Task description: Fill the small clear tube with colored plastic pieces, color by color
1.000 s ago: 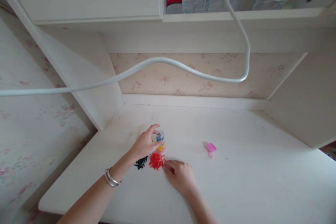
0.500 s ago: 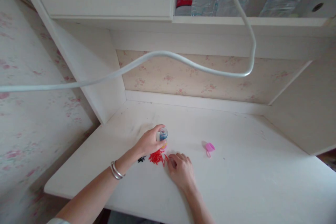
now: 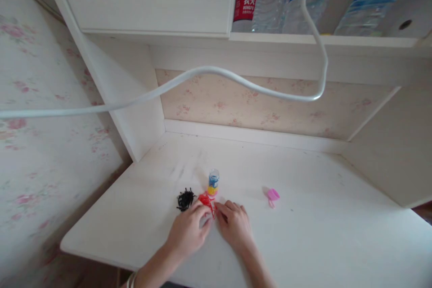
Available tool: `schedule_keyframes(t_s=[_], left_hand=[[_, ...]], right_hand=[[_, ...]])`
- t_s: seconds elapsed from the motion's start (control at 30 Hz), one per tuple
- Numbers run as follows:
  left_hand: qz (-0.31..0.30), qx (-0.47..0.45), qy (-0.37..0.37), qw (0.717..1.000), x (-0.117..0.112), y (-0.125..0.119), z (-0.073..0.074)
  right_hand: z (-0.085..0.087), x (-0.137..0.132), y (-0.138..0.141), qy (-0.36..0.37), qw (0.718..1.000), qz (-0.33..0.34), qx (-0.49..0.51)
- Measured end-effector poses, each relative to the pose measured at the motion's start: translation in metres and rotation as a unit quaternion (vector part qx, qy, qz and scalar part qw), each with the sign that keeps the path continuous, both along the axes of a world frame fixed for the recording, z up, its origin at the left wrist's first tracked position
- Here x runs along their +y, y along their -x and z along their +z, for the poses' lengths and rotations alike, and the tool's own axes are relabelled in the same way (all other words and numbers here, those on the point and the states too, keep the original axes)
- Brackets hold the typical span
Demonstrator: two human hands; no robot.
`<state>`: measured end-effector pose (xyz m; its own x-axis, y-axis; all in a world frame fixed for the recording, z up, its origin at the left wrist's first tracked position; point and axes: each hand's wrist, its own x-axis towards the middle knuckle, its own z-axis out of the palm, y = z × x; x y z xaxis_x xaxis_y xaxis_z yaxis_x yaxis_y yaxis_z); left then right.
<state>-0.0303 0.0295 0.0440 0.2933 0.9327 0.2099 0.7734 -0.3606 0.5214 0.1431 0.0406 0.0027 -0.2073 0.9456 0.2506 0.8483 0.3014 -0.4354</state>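
Observation:
A small clear bottle [image 3: 213,182] with blue and yellow on it stands upright on the white desk. In front of it lies a loose pile of thin red strands [image 3: 204,198]. My left hand [image 3: 189,228] is at the near edge of this pile, its fingers curled and closed on a red strand, the tips partly hidden. My right hand [image 3: 234,225] rests on the desk just right of the pile, thumb and forefinger pinched at the end of a red strand. A pile of black strands [image 3: 185,199] sits left of the red ones.
A pink cap with a loop [image 3: 273,195] lies on the desk [image 3: 303,234] to the right. A white cable [image 3: 209,70] crosses the view above. Water bottles [image 3: 245,4] stand on the shelf, beside a cabinet door [image 3: 151,15]. Side panels bound the desk.
My left hand has let go of the small bottle, which now stands upright, and has drawn back to the red pile. The black pile shows more fully. My right hand stays about where it was.

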Motion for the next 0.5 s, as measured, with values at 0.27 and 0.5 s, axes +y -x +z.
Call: schedule_keyframes(t_s=[0.27,0.5], left_hand=[[0.067,0.117,0.009,0.991,-0.013,-0.025,-0.032],[0.054,0.098,-0.016,0.994,-0.012,-0.025,-0.037]], right_hand=[[-0.002,0.000,-0.001,0.000,0.997,-0.003,0.082],[0.001,0.000,-0.002,0.006,0.972,-0.048,0.230]])
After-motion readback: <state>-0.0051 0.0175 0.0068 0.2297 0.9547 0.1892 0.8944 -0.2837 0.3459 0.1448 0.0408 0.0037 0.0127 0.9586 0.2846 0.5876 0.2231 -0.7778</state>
